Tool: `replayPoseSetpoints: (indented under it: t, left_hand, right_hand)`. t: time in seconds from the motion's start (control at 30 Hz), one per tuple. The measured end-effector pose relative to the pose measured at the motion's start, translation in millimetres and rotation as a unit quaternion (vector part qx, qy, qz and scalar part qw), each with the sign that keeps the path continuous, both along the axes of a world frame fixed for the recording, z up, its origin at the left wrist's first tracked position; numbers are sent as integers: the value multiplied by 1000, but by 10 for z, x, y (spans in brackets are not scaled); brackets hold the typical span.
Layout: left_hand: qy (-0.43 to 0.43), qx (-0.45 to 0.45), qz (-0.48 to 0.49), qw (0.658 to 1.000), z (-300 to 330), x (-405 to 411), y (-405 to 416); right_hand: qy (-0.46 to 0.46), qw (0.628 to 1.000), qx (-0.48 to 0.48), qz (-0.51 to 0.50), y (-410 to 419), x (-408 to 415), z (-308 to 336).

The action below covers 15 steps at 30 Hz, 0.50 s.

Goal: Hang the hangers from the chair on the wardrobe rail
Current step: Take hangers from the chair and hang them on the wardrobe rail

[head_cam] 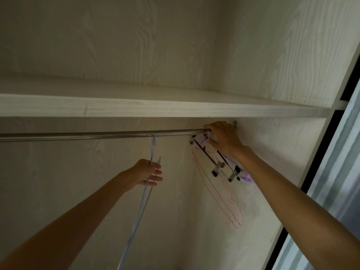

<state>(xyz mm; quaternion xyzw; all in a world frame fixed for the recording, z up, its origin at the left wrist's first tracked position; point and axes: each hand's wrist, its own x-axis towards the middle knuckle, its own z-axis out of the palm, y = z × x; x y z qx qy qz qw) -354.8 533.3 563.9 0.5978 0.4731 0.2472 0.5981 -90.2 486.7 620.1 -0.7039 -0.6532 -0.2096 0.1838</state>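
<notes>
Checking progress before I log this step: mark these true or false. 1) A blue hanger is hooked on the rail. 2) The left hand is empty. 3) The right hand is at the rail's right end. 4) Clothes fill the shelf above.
1) True: one blue hanger hooks over the rail.
2) False: the left hand grips blue hangers.
3) True: the right hand is there, by the pink hangers and clip hanger.
4) False: nothing shows on the shelf.

A thin blue wire hanger (143,193) hooks the shiny metal rail (78,135); pink wire hangers (220,193) and a black clip hanger (214,154) hang near its right end.
</notes>
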Motion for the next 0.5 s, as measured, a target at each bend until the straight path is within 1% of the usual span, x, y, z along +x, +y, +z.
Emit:
replayPoseSetpoints:
  t: [0.13,0.23,0.33,0.43,0.5]
  left_hand:
    - [6,-5,-3,1000,-36,48,17]
    - [10,-11,-3,1000,-40,96,17]
    - [12,-19,-6,1000,-30,145,21]
    - [16,-22,-16,1000,1,160,34]
    - [52,-4,-33,998,40,178,17]
  right_hand:
    - [-3,1000,5,-26,-25,220,19]
    - [-22,999,11,-30,-8,280,22]
    - [-18,999,-1,-36,-28,294,37]
    - [4,999,17,-32,-127,145,37]
    - [50,998,50,-2,-263,-115,11]
